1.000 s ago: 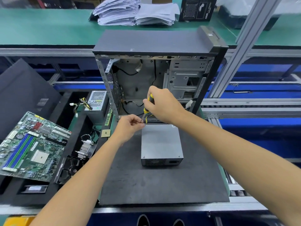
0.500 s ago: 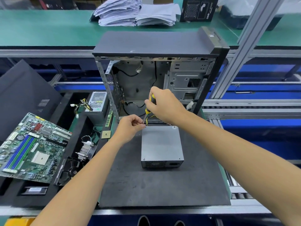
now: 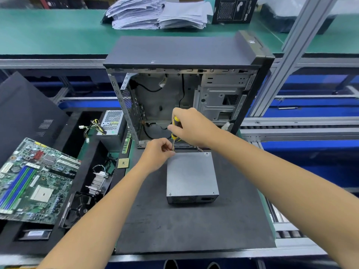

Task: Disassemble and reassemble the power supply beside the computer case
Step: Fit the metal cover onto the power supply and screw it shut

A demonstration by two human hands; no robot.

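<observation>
A grey metal power supply (image 3: 191, 175) lies flat on a dark mat (image 3: 194, 226), just in front of the open computer case (image 3: 184, 55). My right hand (image 3: 194, 127) grips a yellow-and-black screwdriver (image 3: 175, 125), held upright over the unit's far left corner. My left hand (image 3: 158, 152) sits at that same corner, fingers pinched around the screwdriver's shaft near the tip. The tip itself and the screw are hidden by my fingers. A few wires leave the unit's far edge under my right hand.
A second power supply (image 3: 111, 124) with loose cables stands left of the case. A green motherboard (image 3: 33, 179), a heatsink (image 3: 98, 181), a fan (image 3: 77, 210) and a CPU chip (image 3: 123, 163) lie to the left. A black side panel (image 3: 25, 113) leans at far left. Paper stacks (image 3: 159, 14) sit on the far bench.
Both hands stay at the power supply's far left corner with only slight shifts; the screwdriver stays upright in my right hand. The power supply has not moved.
</observation>
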